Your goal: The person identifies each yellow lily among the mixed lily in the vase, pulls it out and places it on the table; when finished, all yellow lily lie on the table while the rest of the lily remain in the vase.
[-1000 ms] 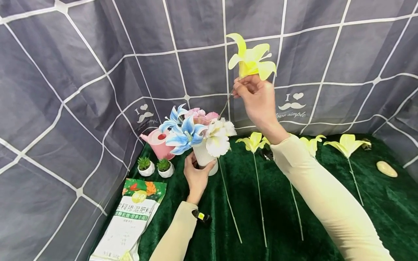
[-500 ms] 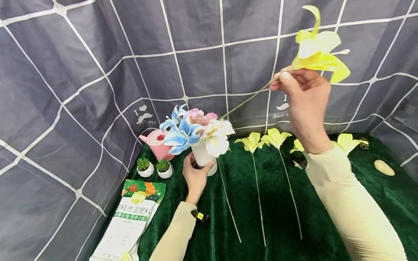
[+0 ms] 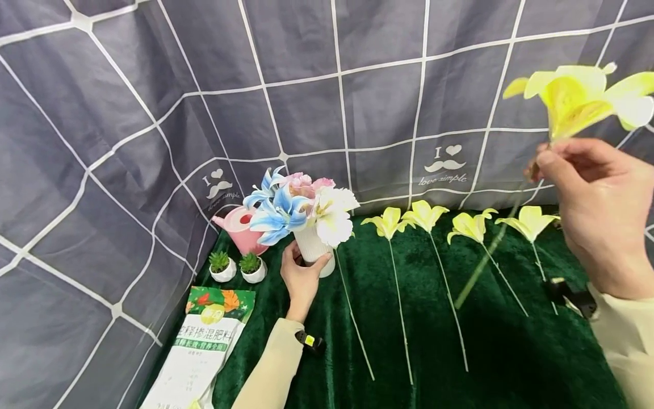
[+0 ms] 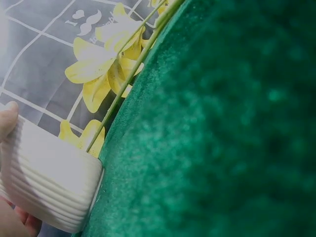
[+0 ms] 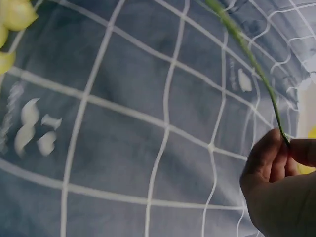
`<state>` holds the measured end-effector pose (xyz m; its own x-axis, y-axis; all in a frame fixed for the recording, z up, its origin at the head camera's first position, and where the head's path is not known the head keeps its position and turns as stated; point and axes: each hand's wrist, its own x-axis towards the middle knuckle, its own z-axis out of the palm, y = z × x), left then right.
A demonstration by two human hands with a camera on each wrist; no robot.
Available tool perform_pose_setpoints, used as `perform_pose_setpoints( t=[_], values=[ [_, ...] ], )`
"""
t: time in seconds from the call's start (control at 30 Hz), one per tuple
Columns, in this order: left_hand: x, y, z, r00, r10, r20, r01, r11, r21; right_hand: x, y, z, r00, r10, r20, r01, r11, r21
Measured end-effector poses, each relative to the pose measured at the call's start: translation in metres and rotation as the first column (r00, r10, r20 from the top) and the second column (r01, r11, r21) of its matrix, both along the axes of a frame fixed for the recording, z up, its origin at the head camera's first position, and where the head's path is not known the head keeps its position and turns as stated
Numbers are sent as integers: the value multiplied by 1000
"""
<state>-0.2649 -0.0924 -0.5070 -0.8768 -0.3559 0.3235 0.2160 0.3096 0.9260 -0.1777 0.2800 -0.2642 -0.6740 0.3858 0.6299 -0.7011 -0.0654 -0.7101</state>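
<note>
In the head view my left hand [image 3: 302, 284] grips the lower part of a white ribbed vase [image 3: 313, 245], which stands on the green cloth. Blue lilies [image 3: 280, 213], pink flowers [image 3: 306, 186] and a white flower [image 3: 334, 216] fill its top. The left wrist view shows the vase [image 4: 52, 173] side-on, fingers at its wall. Up at the right, my right hand [image 3: 605, 199] pinches a yellow lily [image 3: 574, 102] just below the bloom. Its stem slants down-left, apart from the vase; the right wrist view shows the stem [image 5: 256, 69] between thumb and fingers.
Several yellow lilies [image 3: 426, 216] lie in a row on the green cloth [image 3: 357, 341], stems toward me. Left of the vase are a pink watering can [image 3: 242, 230], two potted succulents [image 3: 254, 268] and a printed bag [image 3: 199, 352]. A grey checked curtain [image 3: 383, 113] hangs behind.
My right hand has moved right with the yellow lily, its stem coming out of the vase and swinging downward. My left hand still holds the vase in place.
</note>
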Motion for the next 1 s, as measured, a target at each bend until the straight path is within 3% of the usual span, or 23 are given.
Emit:
perform_pose_setpoints(
  t=[0.07,0.1,0.13,0.2,0.27,0.3,0.37,0.47,0.57,0.7,0.8,0.9,1.0],
  values=[
    [0,-1,0,1000,4,-1,-4,1000,3,9,11,-10,985,-92,144,76,990,115],
    [0,-2,-1,1000,6,-3,-6,1000,4,12,16,-15,966,-146,214,107,977,183],
    [0,-2,-1,1000,7,-6,-7,1000,5,15,21,-21,939,-213,271,137,952,274],
    [-1,-3,-2,1000,10,-13,-10,1000,6,20,31,-35,875,-341,345,152,868,474],
    [-1,-4,-3,1000,12,-19,-12,1000,4,20,39,-51,848,-379,370,119,818,563],
    [-1,-4,-4,1000,13,-20,-13,1000,2,20,43,-60,825,-418,380,103,772,627],
    [-2,-4,-4,1000,15,-20,-15,1000,-1,20,51,-79,810,-422,406,31,723,690],
    [-2,-3,-3,1000,12,-18,-12,1000,4,18,58,-108,789,-393,473,-96,681,726],
    [-2,-3,-2,1000,9,-13,-8,1000,6,14,61,-135,759,-381,528,-221,612,760],
    [-1,1,0,1000,-9,-1,9,1000,12,10,65,-161,687,-336,644,-392,575,718],
    [-1,2,0,1000,-13,-4,13,1000,17,6,66,-177,628,-297,720,-489,569,661],
    [-2,2,1,1000,-12,-10,12,1000,10,3,64,-192,603,-253,757,-544,564,622],
    [-2,0,2,1000,-22,1,22,1000,-11,1,61,-204,588,-215,780,-564,582,585]
  ],
)
